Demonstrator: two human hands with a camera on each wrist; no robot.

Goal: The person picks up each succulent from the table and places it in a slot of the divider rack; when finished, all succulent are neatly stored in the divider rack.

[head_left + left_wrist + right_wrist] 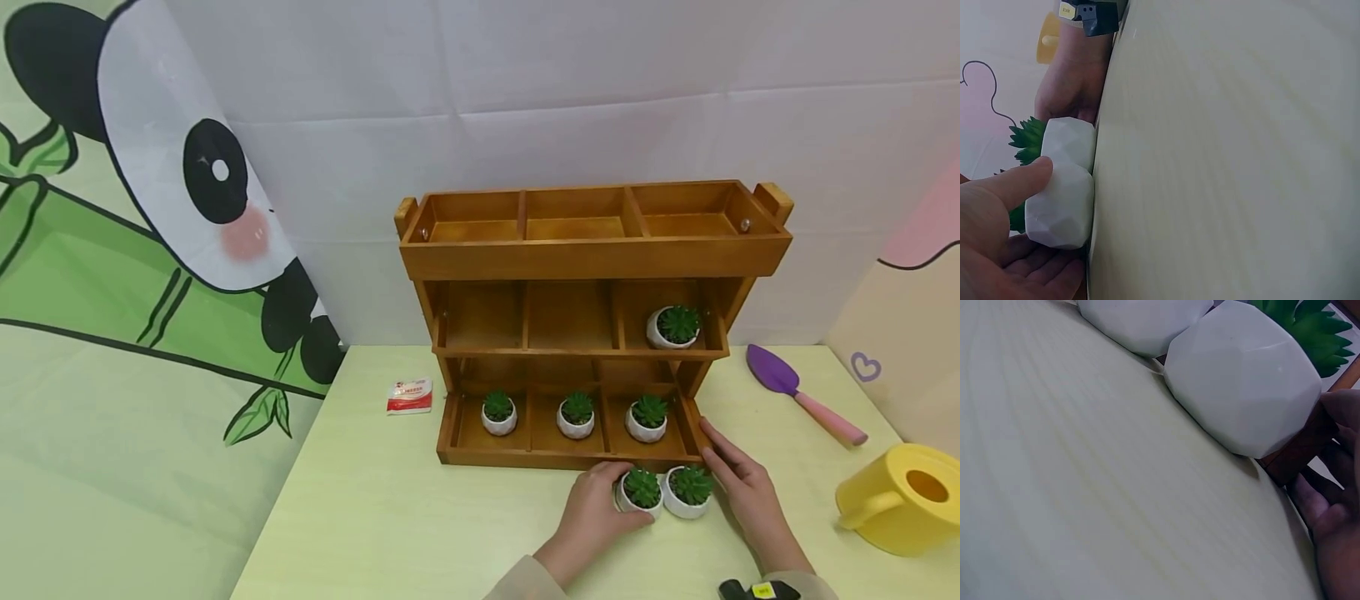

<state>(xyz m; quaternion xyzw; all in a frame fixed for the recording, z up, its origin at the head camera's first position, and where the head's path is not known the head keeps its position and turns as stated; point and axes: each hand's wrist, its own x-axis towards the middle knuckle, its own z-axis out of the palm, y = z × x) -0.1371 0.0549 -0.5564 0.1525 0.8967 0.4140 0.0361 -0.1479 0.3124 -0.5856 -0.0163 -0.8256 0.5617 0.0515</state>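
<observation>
Two small potted succulents in white faceted pots stand side by side, touching, on the table before the wooden shelf's lowest tier. In the head view my left hand (pixel 596 512) holds the left potted succulent (pixel 641 490), its thumb on the near side and its fingers at the far side. The left wrist view shows that thumb lying across the white pot (pixel 1060 212). My right hand (pixel 750 492) is right of the other potted succulent (pixel 688 492), fingers extended along the lower right corner of the wooden shelf (pixel 600 260); contact with the pot cannot be told.
Three more potted succulents sit on the lowest tier, one per compartment; another potted succulent (pixel 673 327) is at the middle tier's right. A red-and-white packet (pixel 410 396) lies left of the shelf. At right are a purple trowel (pixel 774 371) and a yellow watering can (pixel 896 504).
</observation>
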